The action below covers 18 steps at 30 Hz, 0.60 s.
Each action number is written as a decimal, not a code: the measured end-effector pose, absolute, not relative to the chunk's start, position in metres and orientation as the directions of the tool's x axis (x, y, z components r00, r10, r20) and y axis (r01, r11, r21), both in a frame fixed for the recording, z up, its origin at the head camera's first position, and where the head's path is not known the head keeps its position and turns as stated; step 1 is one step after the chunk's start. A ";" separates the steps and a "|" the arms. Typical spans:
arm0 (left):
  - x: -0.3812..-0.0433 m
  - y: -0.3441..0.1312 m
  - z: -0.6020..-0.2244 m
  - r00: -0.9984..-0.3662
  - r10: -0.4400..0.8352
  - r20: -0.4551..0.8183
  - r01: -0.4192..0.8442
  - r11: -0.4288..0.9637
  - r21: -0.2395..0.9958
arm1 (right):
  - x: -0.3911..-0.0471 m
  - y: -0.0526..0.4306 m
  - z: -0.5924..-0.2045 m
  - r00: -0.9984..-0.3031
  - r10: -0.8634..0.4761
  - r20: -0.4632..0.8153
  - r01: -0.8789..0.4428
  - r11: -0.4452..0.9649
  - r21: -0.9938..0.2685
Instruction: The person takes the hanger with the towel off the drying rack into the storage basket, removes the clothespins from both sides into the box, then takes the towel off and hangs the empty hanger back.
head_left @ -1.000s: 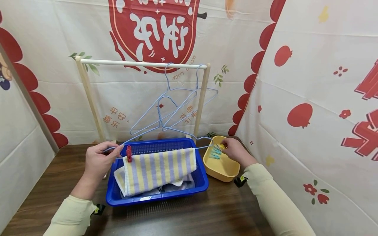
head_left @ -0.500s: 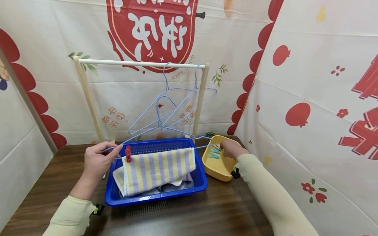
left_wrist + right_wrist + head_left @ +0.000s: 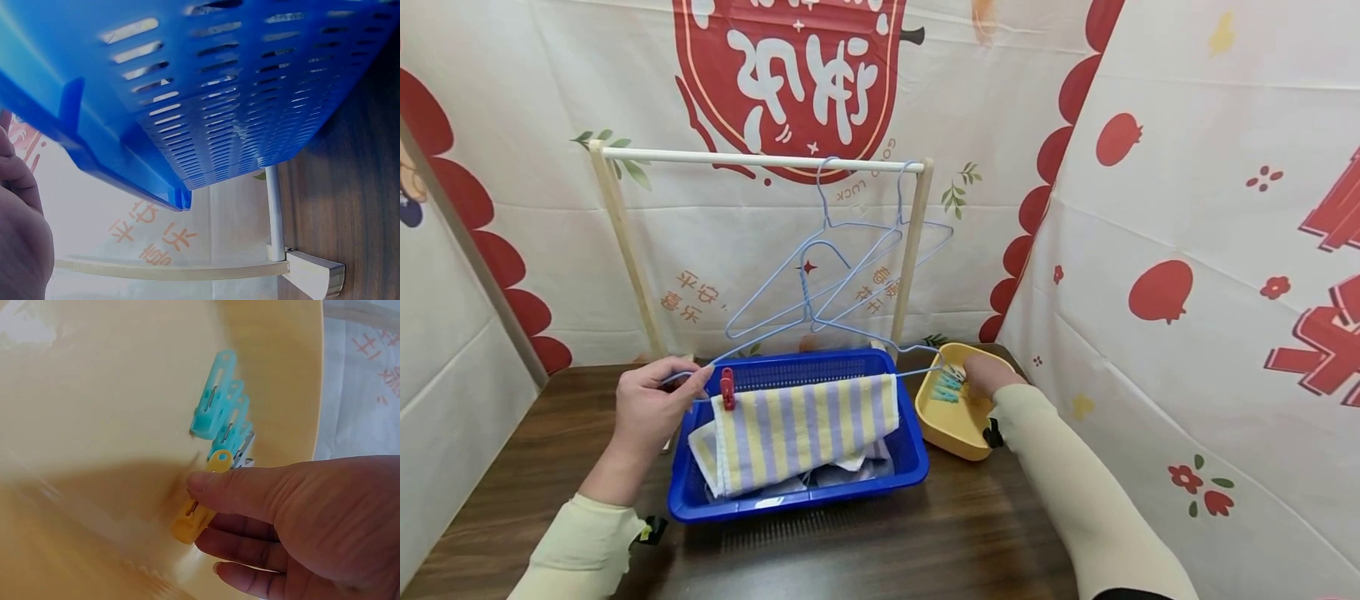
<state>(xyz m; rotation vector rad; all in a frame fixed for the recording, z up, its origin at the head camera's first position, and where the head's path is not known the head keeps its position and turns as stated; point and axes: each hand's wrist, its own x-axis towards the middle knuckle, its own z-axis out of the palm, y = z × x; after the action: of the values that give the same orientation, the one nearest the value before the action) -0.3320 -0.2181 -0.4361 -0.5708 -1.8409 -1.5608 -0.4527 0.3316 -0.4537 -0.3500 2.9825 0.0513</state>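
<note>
My left hand (image 3: 655,404) pinches the left end of a blue wire hanger (image 3: 760,336). Over the hanger's lower bar hangs a yellow and purple striped towel (image 3: 808,429), with a red clothespin (image 3: 727,389) at its upper left corner. Inside the yellow bin (image 3: 951,437) is my right hand (image 3: 988,375). In the right wrist view its thumb and fingers pinch a yellow clothespin (image 3: 199,503), beside several teal clothespins (image 3: 215,397). Below the towel stands a blue basket (image 3: 797,508) with more cloth in it.
Behind the basket stands a wooden rack with a white rail (image 3: 715,157). Two more blue hangers (image 3: 767,287) hang near its right post (image 3: 912,250). The brown table (image 3: 880,558) lies beneath, and printed cloth walls (image 3: 1150,208) enclose the back and right side.
My right hand has gone deeper into the yellow bin, and its sleeve has moved forward and left. The left hand, hanger and towel stay nearly still.
</note>
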 end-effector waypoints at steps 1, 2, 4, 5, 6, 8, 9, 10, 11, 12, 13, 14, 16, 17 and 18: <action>-0.332 -0.218 -0.436 -0.694 -0.080 0.715 0.693 0.194 0.694 | -0.454 0.332 -0.455 -0.967 -0.211 -0.143 -0.214 0.977 0.006; -0.333 -0.218 -0.436 -0.694 -0.078 0.716 0.694 0.192 0.694 | -0.455 0.333 -0.457 -0.969 -0.198 -0.145 -0.200 0.980 -0.002; -0.333 -0.218 -0.436 -0.693 -0.078 0.716 0.695 0.192 0.693 | -0.457 0.335 -0.459 -0.972 -0.183 -0.145 -0.184 0.983 -0.008; -0.333 -0.217 -0.436 -0.693 -0.078 0.717 0.695 0.192 0.693 | -0.458 0.336 -0.460 -0.973 -0.179 -0.145 -0.179 0.984 -0.011; -0.333 -0.217 -0.436 -0.693 -0.078 0.716 0.695 0.190 0.693 | -0.459 0.337 -0.461 -0.975 -0.170 -0.146 -0.169 0.985 -0.018; -0.334 -0.218 -0.436 -0.692 -0.079 0.717 0.696 0.190 0.693 | -0.460 0.337 -0.462 -0.975 -0.159 -0.153 -0.156 0.987 -0.031; -0.334 -0.218 -0.436 -0.692 -0.078 0.717 0.696 0.190 0.692 | -0.460 0.337 -0.462 -0.976 -0.152 -0.156 -0.149 0.988 -0.036; -0.334 -0.218 -0.436 -0.692 -0.078 0.717 0.696 0.188 0.693 | -0.461 0.337 -0.462 -0.976 -0.146 -0.162 -0.141 0.989 -0.041; -0.334 -0.218 -0.436 -0.692 -0.077 0.717 0.697 0.188 0.692 | -0.461 0.336 -0.462 -0.976 -0.142 -0.166 -0.137 0.990 -0.043; -0.334 -0.218 -0.436 -0.692 -0.076 0.718 0.697 0.189 0.692 | -0.461 0.336 -0.462 -0.976 -0.135 -0.170 -0.129 0.991 -0.046; -0.334 -0.218 -0.436 -0.692 -0.075 0.718 0.697 0.189 0.691 | -0.461 0.335 -0.462 -0.976 -0.132 -0.175 -0.125 0.991 -0.048; -0.334 -0.218 -0.436 -0.691 -0.075 0.719 0.698 0.191 0.690 | -0.461 0.335 -0.462 -0.976 -0.129 -0.177 -0.122 0.991 -0.052; -0.333 -0.218 -0.436 -0.689 -0.075 0.721 0.700 0.191 0.688 | -0.462 0.335 -0.462 -0.976 -0.121 -0.182 -0.112 0.992 -0.058; -0.333 -0.218 -0.436 -0.687 -0.075 0.723 0.701 0.192 0.687 | -0.462 0.335 -0.462 -0.976 -0.119 -0.184 -0.110 0.992 -0.063; -0.333 -0.217 -0.436 -0.686 -0.075 0.723 0.702 0.191 0.686 | -0.462 0.336 -0.463 -0.975 -0.118 -0.187 -0.107 0.992 -0.065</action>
<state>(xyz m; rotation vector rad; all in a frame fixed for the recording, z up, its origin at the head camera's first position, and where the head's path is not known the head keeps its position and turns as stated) -0.3333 -0.2174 -0.4364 -0.5866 -1.8323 -1.5591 -0.4621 0.3356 -0.4629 -0.1678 2.9444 -0.0814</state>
